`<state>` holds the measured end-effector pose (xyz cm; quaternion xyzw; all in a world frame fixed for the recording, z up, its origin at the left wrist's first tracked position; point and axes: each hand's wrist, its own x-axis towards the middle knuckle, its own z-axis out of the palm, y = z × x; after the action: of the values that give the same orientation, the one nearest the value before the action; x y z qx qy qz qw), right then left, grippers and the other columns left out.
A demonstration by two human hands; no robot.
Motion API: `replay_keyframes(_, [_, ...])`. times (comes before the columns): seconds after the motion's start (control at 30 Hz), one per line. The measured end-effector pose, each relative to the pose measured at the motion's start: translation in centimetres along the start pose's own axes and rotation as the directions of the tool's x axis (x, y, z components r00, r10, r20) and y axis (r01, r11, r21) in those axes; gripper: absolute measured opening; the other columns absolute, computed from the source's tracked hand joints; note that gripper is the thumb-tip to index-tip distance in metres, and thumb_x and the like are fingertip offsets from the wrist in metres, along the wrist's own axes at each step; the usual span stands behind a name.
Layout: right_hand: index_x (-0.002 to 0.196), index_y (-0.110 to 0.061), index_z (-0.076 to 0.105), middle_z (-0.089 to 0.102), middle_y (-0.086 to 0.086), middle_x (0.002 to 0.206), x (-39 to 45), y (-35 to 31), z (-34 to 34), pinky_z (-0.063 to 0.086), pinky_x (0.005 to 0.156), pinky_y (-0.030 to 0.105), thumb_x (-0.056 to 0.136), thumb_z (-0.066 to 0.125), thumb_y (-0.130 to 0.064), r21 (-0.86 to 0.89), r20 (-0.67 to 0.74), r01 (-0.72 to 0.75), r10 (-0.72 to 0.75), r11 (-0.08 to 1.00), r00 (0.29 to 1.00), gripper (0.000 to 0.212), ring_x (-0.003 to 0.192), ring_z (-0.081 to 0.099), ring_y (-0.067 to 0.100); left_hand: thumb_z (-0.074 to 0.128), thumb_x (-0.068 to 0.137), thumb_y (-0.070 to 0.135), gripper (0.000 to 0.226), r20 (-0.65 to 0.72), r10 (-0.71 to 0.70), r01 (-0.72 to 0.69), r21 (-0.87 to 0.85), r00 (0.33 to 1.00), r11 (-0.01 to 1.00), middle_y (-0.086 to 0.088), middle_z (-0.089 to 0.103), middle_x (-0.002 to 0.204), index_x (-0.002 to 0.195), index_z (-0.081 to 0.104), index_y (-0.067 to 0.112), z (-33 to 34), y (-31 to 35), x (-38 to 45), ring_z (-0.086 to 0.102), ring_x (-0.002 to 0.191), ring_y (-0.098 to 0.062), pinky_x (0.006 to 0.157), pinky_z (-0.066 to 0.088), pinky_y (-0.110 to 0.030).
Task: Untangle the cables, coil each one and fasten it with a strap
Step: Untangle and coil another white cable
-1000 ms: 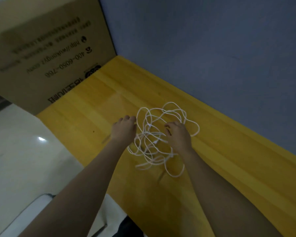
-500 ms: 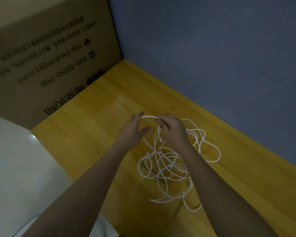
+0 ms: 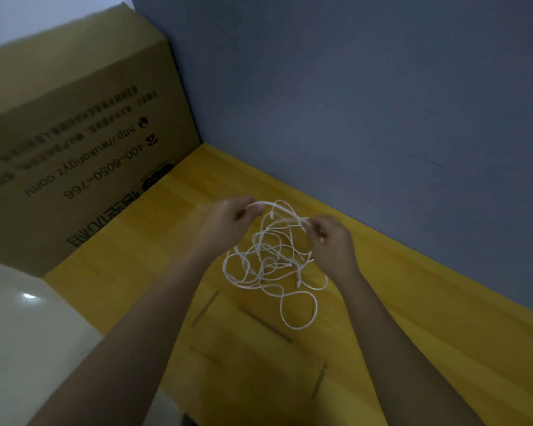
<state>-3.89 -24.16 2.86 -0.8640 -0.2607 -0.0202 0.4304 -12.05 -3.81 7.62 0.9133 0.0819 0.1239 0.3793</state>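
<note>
Now your left hand point(image 3: 228, 218) and right hand point(image 3: 330, 238) each pinch a strand of the white cable tangle point(image 3: 271, 259), holding it lifted above the yellow bench point(image 3: 136, 272); its lowest loop looks close to the wood.

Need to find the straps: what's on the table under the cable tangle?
Below the white cable tangle, which both hands grip and lift, several thin dark strips lie on the yellow table. Anything right beneath the loops is hidden.

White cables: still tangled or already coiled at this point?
Tangled. The white cables hang as one loose knot of crossing loops between the left hand and right hand, both gripping strands; no neat coil shows.
</note>
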Motion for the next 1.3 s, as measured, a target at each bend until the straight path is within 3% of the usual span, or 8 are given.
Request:
replay_keyframes(0.17, [0.102,-0.006,0.071,0.063,0.011,0.103,-6.4,2.0,3.7,0.044,0.078,0.035,0.097,0.053,-0.021,-0.317,0.429,0.002,0.141,0.948,0.892,0.024,0.096,0.059,0.027,0.026,0.082,0.072,0.07,0.399,-0.046,-0.076,0.284,0.916,0.956,-0.008,0.059,0.078,0.102,0.072,0.024,1.1,-6.0,-1.4,0.058,0.085,-0.024,0.068,0.031,-0.032])
replay_keyframes(0.33, [0.118,-0.011,0.067,0.061,0.008,0.124,-10.1,0.4,10.0,0.047,0.091,0.033,0.092,0.057,-0.012,-0.186,0.288,-0.331,0.373,0.925,0.882,0.028,0.11,0.059,0.024,0.025,0.091,0.062,0.061,0.614,-0.127,-0.077,0.295,0.779,0.952,-0.002,0.056,0.088,0.113,0.066,0.023,2.2,-10.7,-3.4,0.053,0.109,-0.029,0.082,0.027,-0.037])
replay_keyframes(0.43, [0.112,-0.007,0.066,0.063,0.011,0.115,-10.7,-0.8,12.4,0.052,0.083,0.043,0.086,0.048,-0.004,-0.02,-0.106,-0.47,0.465,0.883,0.879,0.033,0.095,0.063,0.03,0.033,0.098,0.053,0.043,0.619,-0.147,-0.089,0.334,0.772,0.938,0.0,0.057,0.122,0.117,0.065,0.031,1.9,-12.3,-4.3,0.039,0.129,-0.024,0.096,0.024,-0.038])
replay_keyframes(0.53, [0.121,-0.003,0.058,0.054,0.016,0.117,-10.8,-0.7,13.3,0.051,0.082,0.046,0.082,0.046,0.002,0.09,-0.391,-0.579,0.563,0.811,0.728,0.04,0.09,0.06,0.034,0.037,0.099,0.049,0.036,0.56,-0.12,-0.142,0.402,0.82,0.905,-0.001,0.055,0.118,0.11,0.067,0.031,2.2,-13.4,-4.7,0.037,0.13,-0.022,0.101,0.023,-0.036])
replay_keyframes(0.7, [0.143,-0.019,0.042,0.045,0.01,0.142,-9.9,1.2,12.9,0.031,0.103,0.048,0.093,0.054,-0.024,-0.171,-0.237,-0.752,0.714,0.637,0.659,0.051,0.128,0.037,0.036,0.002,0.078,0.068,0.08,0.584,0.037,-0.27,0.316,0.811,0.91,0.0,0.054,0.105,0.101,0.067,0.026,3.6,-13.6,-4.8,0.039,0.122,-0.023,0.097,0.02,-0.035])
replay_keyframes(0.9, [0.118,-0.02,0.065,0.059,0.01,0.117,-9.0,2.7,13.4,0.038,0.088,0.04,0.095,0.054,-0.032,-0.438,-0.253,-0.658,0.618,0.613,0.744,0.028,0.114,0.046,0.034,0.008,0.087,0.061,0.072,0.488,0.161,-0.322,0.266,0.858,0.909,-0.003,0.058,0.091,0.093,0.068,0.023,4.8,-13.1,-4.7,0.052,0.1,-0.027,0.091,0.027,-0.04])
replay_keyframes(1.1, [0.098,-0.014,0.07,0.069,0.005,0.079,-9.7,2.1,13.7,0.046,0.064,0.029,0.094,0.059,-0.021,0.164,-0.571,-0.545,0.53,0.822,0.627,0.014,0.074,0.064,0.018,0.02,0.086,0.063,0.062,0.388,0.187,-0.298,0.249,0.903,0.922,-0.001,0.065,0.094,0.1,0.066,0.023,7.4,-13.2,-3.8,0.057,0.096,-0.028,0.084,0.033,-0.041])
replay_keyframes(1.3, [0.09,-0.014,0.064,0.063,-0.009,0.078,-10.0,3.1,13.9,0.042,0.063,0.013,0.094,0.057,-0.014,0.341,-0.644,-0.374,0.505,0.862,0.575,0.008,0.067,0.056,-0.006,0.024,0.081,0.061,0.065,0.302,0.318,-0.373,0.142,0.899,0.917,-0.008,0.057,0.109,0.112,0.063,0.018,10.7,-12.8,-3.1,0.05,0.109,-0.032,0.09,0.04,-0.042])
